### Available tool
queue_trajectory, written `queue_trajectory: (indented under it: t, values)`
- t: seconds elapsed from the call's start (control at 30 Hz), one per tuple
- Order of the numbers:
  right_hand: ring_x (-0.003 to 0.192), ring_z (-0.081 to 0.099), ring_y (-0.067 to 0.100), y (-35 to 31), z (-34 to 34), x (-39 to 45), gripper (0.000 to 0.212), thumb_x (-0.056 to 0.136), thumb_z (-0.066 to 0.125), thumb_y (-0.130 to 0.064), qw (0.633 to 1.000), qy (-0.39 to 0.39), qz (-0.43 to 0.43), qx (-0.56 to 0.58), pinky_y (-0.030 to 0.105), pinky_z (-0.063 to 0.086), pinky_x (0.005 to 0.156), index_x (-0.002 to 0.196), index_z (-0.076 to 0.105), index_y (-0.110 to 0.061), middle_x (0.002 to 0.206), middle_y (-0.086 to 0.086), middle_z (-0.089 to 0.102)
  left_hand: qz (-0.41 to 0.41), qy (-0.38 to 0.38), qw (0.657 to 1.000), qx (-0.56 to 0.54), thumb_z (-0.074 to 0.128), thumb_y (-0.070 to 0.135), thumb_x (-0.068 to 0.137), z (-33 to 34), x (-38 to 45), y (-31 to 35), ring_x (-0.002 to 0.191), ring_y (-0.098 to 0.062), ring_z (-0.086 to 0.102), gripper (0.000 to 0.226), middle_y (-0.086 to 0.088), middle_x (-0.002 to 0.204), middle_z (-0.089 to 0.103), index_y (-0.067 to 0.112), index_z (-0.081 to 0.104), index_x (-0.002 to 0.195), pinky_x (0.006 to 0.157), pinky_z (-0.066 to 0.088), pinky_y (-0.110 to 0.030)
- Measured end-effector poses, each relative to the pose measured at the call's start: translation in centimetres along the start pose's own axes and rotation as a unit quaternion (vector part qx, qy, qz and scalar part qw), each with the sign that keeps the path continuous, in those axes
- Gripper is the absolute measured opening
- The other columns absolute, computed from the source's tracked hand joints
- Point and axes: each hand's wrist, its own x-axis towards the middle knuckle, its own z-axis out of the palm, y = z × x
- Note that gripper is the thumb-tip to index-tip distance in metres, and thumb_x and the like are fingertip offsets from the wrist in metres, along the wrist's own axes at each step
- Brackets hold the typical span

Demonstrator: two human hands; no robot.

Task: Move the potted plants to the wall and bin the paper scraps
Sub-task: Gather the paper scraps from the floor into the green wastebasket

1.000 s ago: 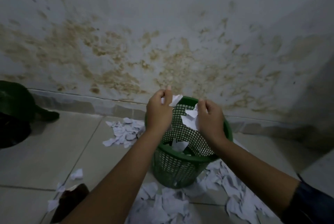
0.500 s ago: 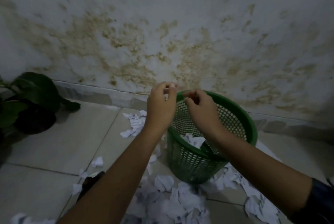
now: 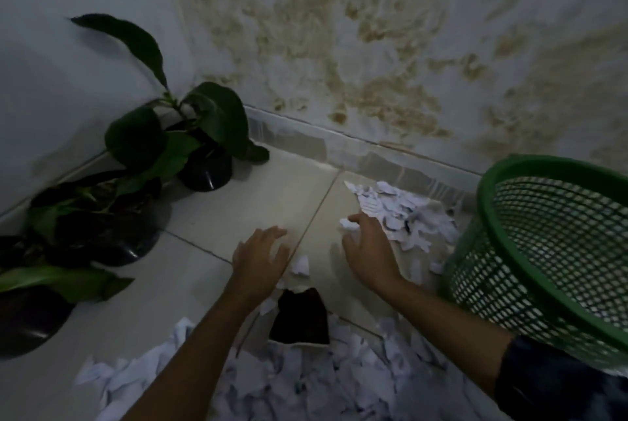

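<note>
A green mesh bin point(image 3: 543, 250) stands at the right on the tiled floor. White paper scraps point(image 3: 407, 213) lie in a heap by the wall, just left of the bin, and a larger heap of scraps point(image 3: 306, 383) covers the floor near me. My right hand point(image 3: 368, 250) reaches low over the floor with its fingertips at the edge of the far heap, fingers spread. My left hand point(image 3: 261, 259) hovers open over bare tile beside a single scrap point(image 3: 300, 266). Potted plants in black pots point(image 3: 204, 169) stand in the corner at the left, against the wall.
A stained white wall point(image 3: 373, 64) with a tiled skirting runs behind the bin. Two more dark pots point(image 3: 112, 237) with green leaves sit along the left wall. A dark brown object point(image 3: 300, 318) lies on the floor between my forearms.
Both hands left the bin's rim and dropped to the floor on its left. My view swung left and down, so the bin now sits at the right and the plants show.
</note>
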Motion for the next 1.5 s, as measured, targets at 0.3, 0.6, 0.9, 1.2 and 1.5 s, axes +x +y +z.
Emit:
queue_trajectory:
  t: [0.3, 0.6, 0.9, 1.2, 1.5]
  values:
    - [0.143, 0.013, 0.033, 7.5, 3.2, 6.7, 0.052, 0.091, 0.048, -0.046, 0.963, 0.097, 0.105, -0.227, 0.055, 0.006, 0.113, 0.140, 0.041, -0.029, 0.155, 0.007, 0.023, 0.046, -0.099, 0.991, -0.074, 0.031, 0.056, 0.093, 4.9, 0.6, -5.2, 0.143, -0.006, 0.001, 0.044, 0.014, 0.148, 0.016, 0.035, 0.031, 0.131, 0.111, -0.011, -0.017]
    - [0.121, 0.043, 0.021, 6.4, 4.6, 3.9, 0.039, 0.085, 0.044, -0.052, 0.967, 0.209, -0.029, -0.145, 0.040, 0.031, 0.098, 0.112, 0.065, -0.033, 0.133, 0.001, 0.051, 0.073, -0.052, 0.987, -0.132, 0.037, 0.056, 0.082, 6.7, 2.6, -4.6, 0.132, 0.013, 0.016, 0.050, 0.015, 0.141, 0.033, 0.033, 0.041, 0.125, 0.107, 0.004, -0.002]
    - [0.133, 0.031, 0.032, 8.6, 2.7, 14.6, 0.047, 0.088, 0.043, -0.053, 0.963, 0.059, 0.158, -0.211, 0.053, 0.011, 0.113, 0.129, 0.052, -0.031, 0.144, 0.005, 0.041, 0.059, -0.032, 0.988, -0.142, 0.048, 0.041, 0.083, 6.7, 2.8, -4.2, 0.133, 0.001, 0.027, 0.040, 0.024, 0.131, 0.037, 0.030, 0.046, 0.122, 0.104, 0.011, 0.001]
    - [0.127, 0.036, 0.027, 5.8, 3.2, 12.2, 0.044, 0.084, 0.047, -0.047, 0.970, 0.099, 0.002, -0.223, 0.045, 0.022, 0.103, 0.123, 0.058, -0.030, 0.137, 0.004, 0.043, -0.002, -0.016, 0.970, -0.242, 0.059, 0.041, 0.085, 6.4, 2.9, -4.1, 0.131, -0.012, 0.041, 0.035, 0.005, 0.135, 0.049, 0.028, 0.054, 0.117, 0.111, 0.033, -0.034]
    - [0.144, 0.015, 0.025, 6.2, 5.5, 4.8, 0.053, 0.092, 0.023, -0.050, 0.968, -0.151, -0.147, -0.140, 0.045, 0.004, 0.114, 0.136, 0.046, -0.031, 0.151, -0.005, 0.033, 0.006, -0.024, 0.963, -0.270, 0.059, 0.048, 0.083, 6.7, 3.3, -3.9, 0.140, -0.012, 0.025, 0.077, 0.005, 0.154, 0.019, 0.026, 0.018, 0.144, 0.113, 0.027, -0.032]
